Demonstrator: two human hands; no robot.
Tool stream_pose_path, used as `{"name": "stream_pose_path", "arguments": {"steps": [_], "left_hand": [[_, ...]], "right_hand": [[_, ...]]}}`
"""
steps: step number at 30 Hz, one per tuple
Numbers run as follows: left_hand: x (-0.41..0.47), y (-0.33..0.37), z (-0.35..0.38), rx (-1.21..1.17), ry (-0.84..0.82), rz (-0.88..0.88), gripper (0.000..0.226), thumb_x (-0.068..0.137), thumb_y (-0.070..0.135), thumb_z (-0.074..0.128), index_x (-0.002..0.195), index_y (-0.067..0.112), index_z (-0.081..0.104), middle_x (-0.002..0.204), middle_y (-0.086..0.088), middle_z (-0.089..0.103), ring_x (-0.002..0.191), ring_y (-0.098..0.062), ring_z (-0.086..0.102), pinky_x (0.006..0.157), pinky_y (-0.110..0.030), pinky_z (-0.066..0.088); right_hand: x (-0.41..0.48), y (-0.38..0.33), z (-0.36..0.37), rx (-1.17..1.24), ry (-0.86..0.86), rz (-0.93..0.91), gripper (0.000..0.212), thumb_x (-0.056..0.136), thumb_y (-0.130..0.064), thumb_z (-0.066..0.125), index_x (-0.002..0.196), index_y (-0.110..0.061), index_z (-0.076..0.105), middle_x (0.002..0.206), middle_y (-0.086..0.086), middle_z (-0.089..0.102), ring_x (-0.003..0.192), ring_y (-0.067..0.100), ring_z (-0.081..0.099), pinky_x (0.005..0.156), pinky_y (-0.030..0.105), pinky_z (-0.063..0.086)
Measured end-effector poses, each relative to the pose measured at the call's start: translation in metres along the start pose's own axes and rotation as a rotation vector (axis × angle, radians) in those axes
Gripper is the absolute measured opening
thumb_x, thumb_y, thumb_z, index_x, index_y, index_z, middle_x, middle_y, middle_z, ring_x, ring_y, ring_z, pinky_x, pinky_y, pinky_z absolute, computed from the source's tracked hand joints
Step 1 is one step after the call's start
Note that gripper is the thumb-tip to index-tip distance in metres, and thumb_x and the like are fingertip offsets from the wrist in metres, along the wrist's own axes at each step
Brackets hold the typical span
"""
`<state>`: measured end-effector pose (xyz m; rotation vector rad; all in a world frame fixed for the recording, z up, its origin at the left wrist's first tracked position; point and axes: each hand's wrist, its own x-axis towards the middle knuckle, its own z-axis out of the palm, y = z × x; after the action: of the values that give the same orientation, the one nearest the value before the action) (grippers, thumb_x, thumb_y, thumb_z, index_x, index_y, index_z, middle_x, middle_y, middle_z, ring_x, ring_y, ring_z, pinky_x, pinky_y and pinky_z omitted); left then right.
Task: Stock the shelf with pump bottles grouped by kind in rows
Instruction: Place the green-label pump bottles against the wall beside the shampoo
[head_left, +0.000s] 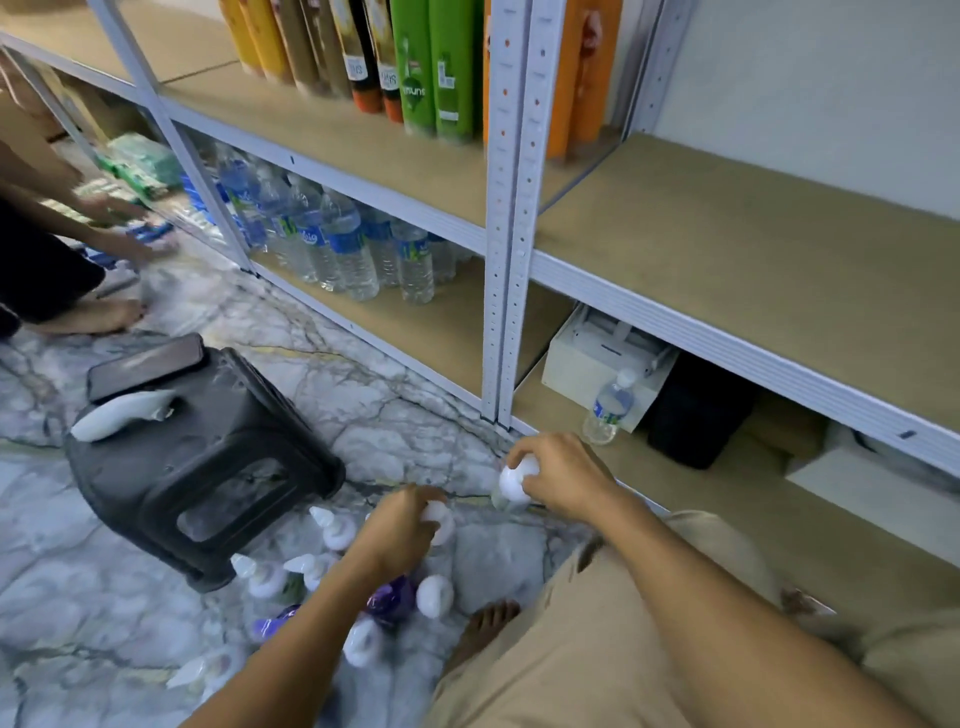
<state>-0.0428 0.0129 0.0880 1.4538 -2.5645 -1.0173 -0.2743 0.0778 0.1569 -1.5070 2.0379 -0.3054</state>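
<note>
**White pump tops gripped, one in each hand**

White plastic shows between the curled fingers of the right hand (558, 480). It is closed round the head of a white-topped pump bottle (511, 486) standing on the marble-patterned floor (156, 597), near the foot of the grey metal shelf upright (501, 312). The left hand (402, 530) clamps a second white pump top (439, 517) the same way, at the far edge of a loose cluster of white and purple pump bottles (434, 596).

Lifted by the head alone, each bottle would likely swing. The left one could topple its close-packed neighbours, and the left forearm already crosses over them. The black plastic stool (208, 467) stands just beside the cluster, hemming that side.

Open room lies up and to the right, on the bare brown fibreboard deck (753, 249). The deck's grey front edge and the upright look like the things to clear on the way up.
</note>
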Motion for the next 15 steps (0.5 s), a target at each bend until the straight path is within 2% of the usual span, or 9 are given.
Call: {"name": "stream_pose_path", "arguments": {"steps": [3, 6, 8, 10, 12, 15], "left_hand": [[0.003, 0.033, -0.018, -0.003, 0.041, 0.052, 0.028, 0.08, 0.014, 0.064, 0.107, 0.022, 0.068, 0.106, 0.0, 0.066, 0.097, -0.021, 0.061, 0.083, -0.032, 0.048], [0.003, 0.081, -0.044, 0.016, 0.093, 0.135, 0.022, 0.088, 0.016, 0.067, 0.11, 0.018, 0.069, 0.11, -0.002, 0.065, 0.101, -0.022, 0.06, 0.077, -0.029, 0.044], [0.004, 0.114, -0.065, 0.029, 0.121, 0.201, 0.02, 0.09, 0.015, 0.067, 0.11, 0.015, 0.07, 0.111, -0.005, 0.067, 0.101, -0.025, 0.061, 0.077, -0.03, 0.045], [0.002, 0.148, -0.087, 0.035, 0.15, 0.254, 0.024, 0.091, 0.017, 0.067, 0.114, 0.015, 0.07, 0.117, -0.006, 0.068, 0.108, -0.024, 0.061, 0.085, -0.031, 0.049], [-0.001, 0.18, -0.108, 0.055, 0.186, 0.31, 0.022, 0.09, 0.018, 0.068, 0.112, 0.017, 0.071, 0.118, -0.003, 0.068, 0.111, -0.022, 0.061, 0.086, -0.028, 0.046], [-0.006, 0.229, -0.138, 0.071, 0.229, 0.429, 0.015, 0.09, 0.013, 0.066, 0.103, 0.015, 0.072, 0.107, -0.002, 0.069, 0.101, -0.022, 0.062, 0.079, -0.027, 0.045]], "right_hand": [[-0.025, 0.002, -0.047, 0.044, 0.079, -0.006, 0.034, 0.079, -0.004, 0.062, 0.098, -0.03, 0.071, 0.104, -0.002, 0.06, 0.096, 0.018, 0.054, 0.074, 0.029, 0.044], [-0.049, 0.002, -0.097, 0.02, 0.168, -0.018, 0.032, 0.078, -0.005, 0.064, 0.086, -0.036, 0.067, 0.105, -0.002, 0.06, 0.095, 0.02, 0.057, 0.075, 0.034, 0.051], [-0.068, 0.001, -0.13, -0.009, 0.231, -0.021, 0.034, 0.076, -0.006, 0.064, 0.085, -0.038, 0.066, 0.107, 0.001, 0.061, 0.093, 0.022, 0.059, 0.068, 0.035, 0.053], [-0.09, 0.0, -0.163, -0.034, 0.289, -0.024, 0.036, 0.075, -0.004, 0.063, 0.089, -0.037, 0.069, 0.102, 0.0, 0.061, 0.089, 0.02, 0.06, 0.058, 0.031, 0.051], [-0.112, 0.0, -0.195, -0.053, 0.351, -0.027, 0.037, 0.074, -0.004, 0.062, 0.092, -0.035, 0.071, 0.091, 0.001, 0.064, 0.074, 0.016, 0.064, 0.055, 0.031, 0.053], [-0.139, 0.004, -0.239, -0.013, 0.423, -0.042, 0.036, 0.077, -0.001, 0.061, 0.089, -0.033, 0.072, 0.082, 0.003, 0.065, 0.051, 0.012, 0.066, 0.054, 0.035, 0.059]]}}
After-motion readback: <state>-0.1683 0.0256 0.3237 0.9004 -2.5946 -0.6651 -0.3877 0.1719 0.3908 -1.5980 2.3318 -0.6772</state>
